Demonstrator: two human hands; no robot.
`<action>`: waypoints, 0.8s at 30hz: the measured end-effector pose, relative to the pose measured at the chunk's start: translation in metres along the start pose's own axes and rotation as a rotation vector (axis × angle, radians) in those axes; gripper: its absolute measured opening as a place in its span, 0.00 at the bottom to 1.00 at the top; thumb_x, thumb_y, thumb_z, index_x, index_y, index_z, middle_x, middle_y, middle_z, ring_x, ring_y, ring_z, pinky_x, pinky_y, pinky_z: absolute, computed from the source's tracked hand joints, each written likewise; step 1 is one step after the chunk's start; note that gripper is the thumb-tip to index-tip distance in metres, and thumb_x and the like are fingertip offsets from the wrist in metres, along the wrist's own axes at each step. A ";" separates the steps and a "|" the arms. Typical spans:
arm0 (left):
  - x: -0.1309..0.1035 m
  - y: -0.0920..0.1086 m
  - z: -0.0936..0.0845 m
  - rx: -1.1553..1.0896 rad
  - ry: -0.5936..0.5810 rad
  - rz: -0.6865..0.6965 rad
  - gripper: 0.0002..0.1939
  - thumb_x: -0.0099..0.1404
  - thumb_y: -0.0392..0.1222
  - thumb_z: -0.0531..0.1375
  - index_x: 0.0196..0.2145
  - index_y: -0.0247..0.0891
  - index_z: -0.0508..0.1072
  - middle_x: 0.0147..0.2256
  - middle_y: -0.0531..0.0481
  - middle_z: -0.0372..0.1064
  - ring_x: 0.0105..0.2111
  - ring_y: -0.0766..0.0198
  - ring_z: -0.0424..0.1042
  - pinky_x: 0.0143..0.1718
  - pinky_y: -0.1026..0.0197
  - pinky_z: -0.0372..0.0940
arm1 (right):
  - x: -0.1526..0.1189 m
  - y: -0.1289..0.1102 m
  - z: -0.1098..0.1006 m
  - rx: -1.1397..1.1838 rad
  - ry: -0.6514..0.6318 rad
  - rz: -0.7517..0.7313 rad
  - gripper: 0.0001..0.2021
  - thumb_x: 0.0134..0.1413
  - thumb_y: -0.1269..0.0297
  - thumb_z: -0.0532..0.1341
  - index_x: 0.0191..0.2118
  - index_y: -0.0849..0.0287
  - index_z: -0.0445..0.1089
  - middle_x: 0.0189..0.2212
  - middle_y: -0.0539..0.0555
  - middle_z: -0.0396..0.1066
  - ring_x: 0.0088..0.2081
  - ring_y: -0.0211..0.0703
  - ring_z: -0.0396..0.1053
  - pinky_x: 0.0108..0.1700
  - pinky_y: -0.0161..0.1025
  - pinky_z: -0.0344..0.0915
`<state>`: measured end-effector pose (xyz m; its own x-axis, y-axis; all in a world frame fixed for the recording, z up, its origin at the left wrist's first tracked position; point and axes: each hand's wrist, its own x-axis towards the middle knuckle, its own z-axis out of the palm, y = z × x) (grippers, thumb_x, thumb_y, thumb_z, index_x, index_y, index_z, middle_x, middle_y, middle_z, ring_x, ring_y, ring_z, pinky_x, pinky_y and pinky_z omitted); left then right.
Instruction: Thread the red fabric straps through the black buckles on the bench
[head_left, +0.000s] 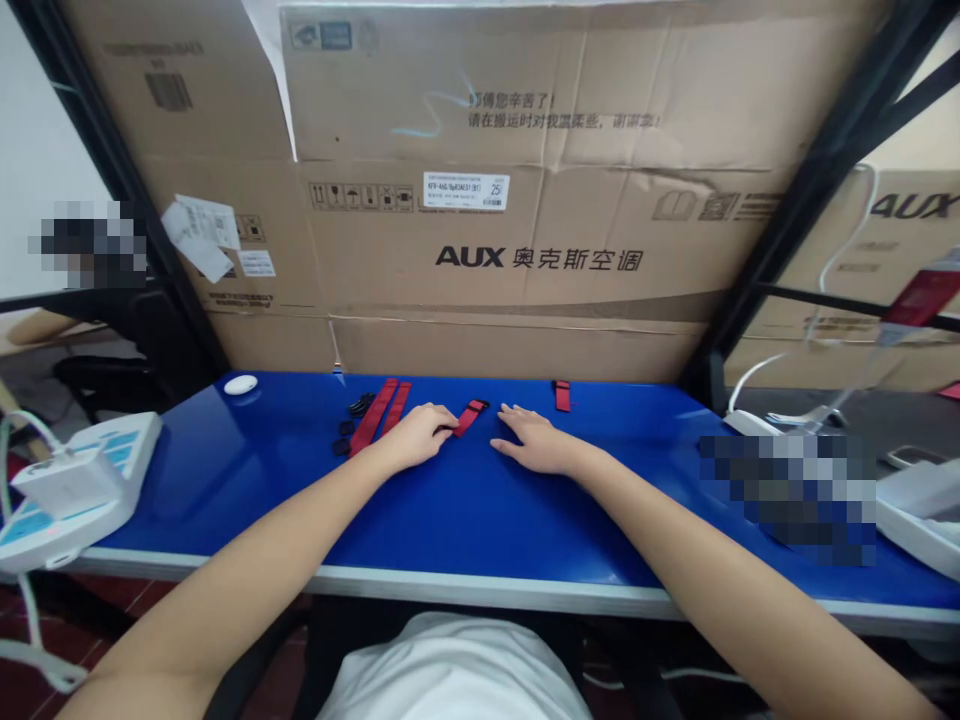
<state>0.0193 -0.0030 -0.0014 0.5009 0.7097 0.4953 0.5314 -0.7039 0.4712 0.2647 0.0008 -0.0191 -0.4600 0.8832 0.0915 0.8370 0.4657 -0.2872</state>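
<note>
A short red strap with a black buckle at its far end lies between my hands on the blue tabletop. The thumb and forefinger of my left hand close on its near end, where a dark bit shows at the fingertips. My right hand hovers or rests just right of the strap, fingers spread and holding nothing; whether it touches the table I cannot tell. Left of my left hand lie longer red straps, black buckles and a small black coil. Another short red strap with a black end lies farther back.
A large cardboard panel stands along the table's back edge between black posts. A white power strip with a charger sits at left, near a round white object. Another person sits beyond the left post.
</note>
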 end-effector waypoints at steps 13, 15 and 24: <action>0.008 0.003 0.030 0.392 -0.008 -0.065 0.12 0.67 0.41 0.55 0.42 0.36 0.76 0.43 0.43 0.72 0.45 0.56 0.70 0.53 0.54 0.60 | 0.009 -0.017 0.006 -0.088 0.022 0.048 0.50 0.53 0.29 0.37 0.68 0.68 0.46 0.68 0.64 0.39 0.69 0.56 0.36 0.67 0.49 0.34; 0.005 0.003 0.026 0.434 -0.050 -0.142 0.19 0.67 0.46 0.54 0.51 0.34 0.72 0.52 0.39 0.68 0.53 0.52 0.66 0.57 0.52 0.57 | 0.011 -0.018 0.005 -0.087 0.028 0.052 0.50 0.53 0.29 0.38 0.68 0.68 0.46 0.68 0.64 0.40 0.69 0.56 0.36 0.67 0.49 0.35; 0.001 0.002 0.014 0.475 -0.340 -0.371 0.41 0.67 0.62 0.43 0.66 0.27 0.51 0.68 0.36 0.38 0.67 0.50 0.39 0.65 0.51 0.39 | 0.010 -0.016 0.004 -0.073 -0.018 0.044 0.48 0.53 0.29 0.35 0.69 0.61 0.44 0.69 0.59 0.37 0.70 0.54 0.31 0.67 0.50 0.30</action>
<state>0.0303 -0.0036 -0.0102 0.3730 0.9252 0.0706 0.9119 -0.3796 0.1563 0.2454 0.0020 -0.0174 -0.4266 0.9022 0.0633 0.8759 0.4296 -0.2198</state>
